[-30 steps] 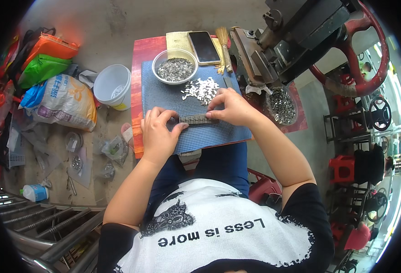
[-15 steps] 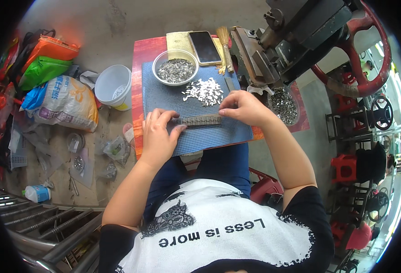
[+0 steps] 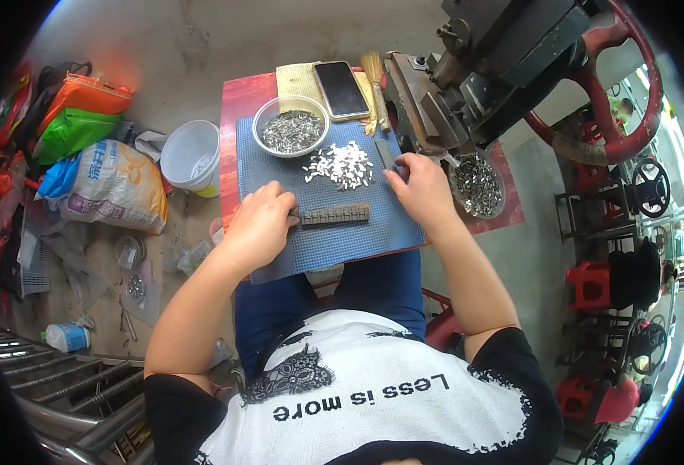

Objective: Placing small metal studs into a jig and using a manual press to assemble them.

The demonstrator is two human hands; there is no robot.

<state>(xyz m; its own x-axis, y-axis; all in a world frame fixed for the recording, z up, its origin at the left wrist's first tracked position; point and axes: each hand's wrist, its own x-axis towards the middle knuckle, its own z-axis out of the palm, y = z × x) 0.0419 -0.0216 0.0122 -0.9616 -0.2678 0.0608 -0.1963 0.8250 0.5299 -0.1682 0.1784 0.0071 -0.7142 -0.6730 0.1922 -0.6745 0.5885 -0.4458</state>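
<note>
On the blue woven mat (image 3: 319, 260), a dark slotted metal bar (image 3: 333, 215) lies crosswise, small pieces seated along its notches. My left hand (image 3: 260, 221) grips its left end between thumb and fingers. To the right, my right hand (image 3: 422, 190) has thumb and fingertips closed about the near end of a flat grey metal strip (image 3: 385, 152). Loose white, rice-shaped small pieces (image 3: 339, 166) lie heaped between the hands, farther back. Behind them a white plastic bowl (image 3: 260, 144) holds many small shiny metal pieces.
A phone (image 3: 340, 89) and a straw brush (image 3: 374, 81) lie at the table's back. A dark machine (image 3: 505, 70) with a red handwheel (image 3: 640, 143) stands right. Beside it sits a clear tub (image 3: 499, 203) of metal pieces. A white bucket (image 3: 177, 147) stands left.
My right hand has moved from near the slotted bar's right end to the flat strip. My left hand has shifted to the bar's left end, its fingers curled closer.
</note>
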